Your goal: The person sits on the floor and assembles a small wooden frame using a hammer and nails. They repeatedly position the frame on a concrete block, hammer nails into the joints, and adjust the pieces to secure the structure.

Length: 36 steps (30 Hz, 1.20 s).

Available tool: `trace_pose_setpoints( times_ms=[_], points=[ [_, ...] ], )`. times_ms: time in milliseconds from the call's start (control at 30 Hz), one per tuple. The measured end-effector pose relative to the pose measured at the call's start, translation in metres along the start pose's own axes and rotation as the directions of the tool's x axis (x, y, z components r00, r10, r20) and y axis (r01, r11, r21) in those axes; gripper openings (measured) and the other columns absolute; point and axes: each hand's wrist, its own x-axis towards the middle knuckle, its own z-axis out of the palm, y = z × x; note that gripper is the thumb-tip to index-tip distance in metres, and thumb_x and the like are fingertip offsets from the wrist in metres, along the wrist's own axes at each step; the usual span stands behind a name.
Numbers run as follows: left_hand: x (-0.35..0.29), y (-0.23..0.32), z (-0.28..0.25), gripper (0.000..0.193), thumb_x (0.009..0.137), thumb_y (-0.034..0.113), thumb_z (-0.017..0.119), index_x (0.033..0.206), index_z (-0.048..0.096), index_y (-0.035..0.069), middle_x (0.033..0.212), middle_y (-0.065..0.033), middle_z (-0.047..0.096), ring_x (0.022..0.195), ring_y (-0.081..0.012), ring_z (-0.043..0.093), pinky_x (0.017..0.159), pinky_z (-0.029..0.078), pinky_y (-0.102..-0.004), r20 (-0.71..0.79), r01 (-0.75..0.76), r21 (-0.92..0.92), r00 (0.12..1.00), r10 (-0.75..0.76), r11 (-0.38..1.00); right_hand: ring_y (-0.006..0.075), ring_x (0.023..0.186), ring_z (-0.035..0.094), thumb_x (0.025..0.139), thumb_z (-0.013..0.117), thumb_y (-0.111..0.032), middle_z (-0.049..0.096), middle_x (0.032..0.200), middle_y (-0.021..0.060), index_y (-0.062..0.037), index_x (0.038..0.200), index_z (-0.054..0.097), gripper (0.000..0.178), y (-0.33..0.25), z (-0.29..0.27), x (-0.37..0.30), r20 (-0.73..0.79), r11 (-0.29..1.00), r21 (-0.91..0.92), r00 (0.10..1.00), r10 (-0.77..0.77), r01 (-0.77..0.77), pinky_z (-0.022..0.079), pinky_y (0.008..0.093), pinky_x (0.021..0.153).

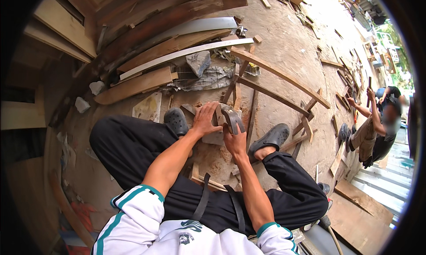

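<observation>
Between my feet, my left hand (205, 120) lies with its fingers stretched forward and its thumb pointing toward my right hand. Under and beside it is a pale block (214, 139), partly covered by the hands. My right hand (235, 142) is closed round a dark, curved, rounded tool (234, 118), whose exact kind I cannot make out. The tool stands over the block's right side, close to my left fingertips. My dark clogs (273, 137) flank the work on both sides.
A wooden frame (270, 93) lies ahead to the right. Planks (137, 84) and a grey stone chunk (198, 62) are piled at the left and front. Wood scraps litter the floor. At far right another person (377, 131) sits holding a dark stick-like thing.
</observation>
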Motion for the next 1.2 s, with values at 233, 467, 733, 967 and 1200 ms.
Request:
trace_pose_setpoints(
  times_ms=[233,467,733,967,1200],
  points=[
    [-0.001,-0.004,0.006,0.11,0.063,0.05,0.081,0.151,0.025,0.014,0.15,-0.0113,0.035,0.143,-0.0291,0.026,0.116,0.02,-0.0451,-0.01,0.004,-0.062,1.0,-0.005,0.998,0.0453,0.088,0.065,0.091,0.059,-0.019,0.066,0.094,0.0263,-0.0086,0.126,0.06,0.036,0.017,0.01,0.002,0.085,0.994,-0.105,0.996,0.039,-0.03,0.051,0.0461,0.072],
    [-0.004,-0.01,0.009,0.109,0.063,0.053,0.079,0.15,0.026,0.013,0.15,-0.0116,0.035,0.142,-0.0285,0.027,0.116,0.02,-0.0451,-0.047,-0.018,-0.064,0.999,0.015,0.998,0.0388,0.079,0.069,0.092,0.058,-0.017,0.066,0.081,0.0234,-0.0032,0.115,0.062,0.027,-0.026,-0.004,0.01,0.008,0.999,-0.016,0.999,0.051,-0.051,0.052,0.042,0.067],
    [-0.002,-0.006,0.011,0.11,0.063,0.053,0.078,0.151,0.026,0.013,0.149,-0.0122,0.036,0.142,-0.0285,0.027,0.116,0.021,-0.0443,-0.031,0.002,-0.056,0.999,-0.004,0.998,0.0448,0.098,0.063,0.09,0.058,-0.01,0.065,0.106,0.0264,-0.008,0.123,0.059,0.033,0.016,0.014,0.004,0.152,0.978,-0.169,0.977,0.147,-0.121,0.051,0.0456,0.081],
    [-0.007,-0.015,0.012,0.11,0.063,0.051,0.079,0.152,0.025,0.015,0.148,-0.0125,0.037,0.141,-0.0286,0.03,0.115,0.023,-0.0448,-0.084,-0.016,-0.036,0.996,0.013,0.999,0.045,0.083,0.064,0.09,0.06,-0.01,0.063,0.097,0.025,-0.0062,0.117,0.061,0.027,-0.026,0.005,0.004,-0.08,0.992,0.001,0.989,-0.126,0.127,0.051,0.0434,0.068],
    [-0.003,-0.006,0.008,0.11,0.063,0.048,0.08,0.152,0.024,0.014,0.149,-0.0124,0.036,0.142,-0.0279,0.029,0.116,0.022,-0.0446,-0.029,-0.004,-0.058,1.0,0.003,0.998,0.0476,0.082,0.063,0.086,0.057,-0.008,0.065,0.092,0.0293,-0.0054,0.12,0.059,0.035,0.02,0.02,0.011,0.154,0.962,-0.233,0.971,0.181,-0.142,0.05,0.0523,0.071]
  ],
)
